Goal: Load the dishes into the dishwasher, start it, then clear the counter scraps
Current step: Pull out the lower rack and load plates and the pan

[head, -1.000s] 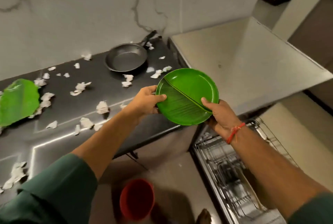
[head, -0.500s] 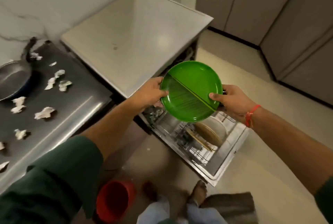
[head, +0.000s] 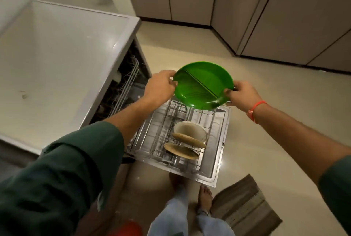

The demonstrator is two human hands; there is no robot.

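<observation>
A round green plate [head: 203,84] with a diagonal ridge hangs tilted above the pulled-out lower rack [head: 157,137] of the open dishwasher [head: 121,84]. My left hand [head: 160,88] grips its left rim, and my right hand [head: 242,93] pinches its right rim. In the rack stand a white bowl [head: 191,131] and two tan plates [head: 187,140] on edge. The far end of the rack is hidden behind the green plate.
The dishwasher's pale top [head: 57,61] fills the left. Its open door [head: 220,150] juts onto the floor by my feet [head: 204,196]. A brown mat [head: 245,207] lies at the lower right, a red bucket [head: 127,229] at the bottom edge, cabinets [head: 247,8] behind.
I have turned right, from the littered dark counter to the dishwasher. The green plate, held in both hands throughout, has travelled from over the counter to above the lower rack.
</observation>
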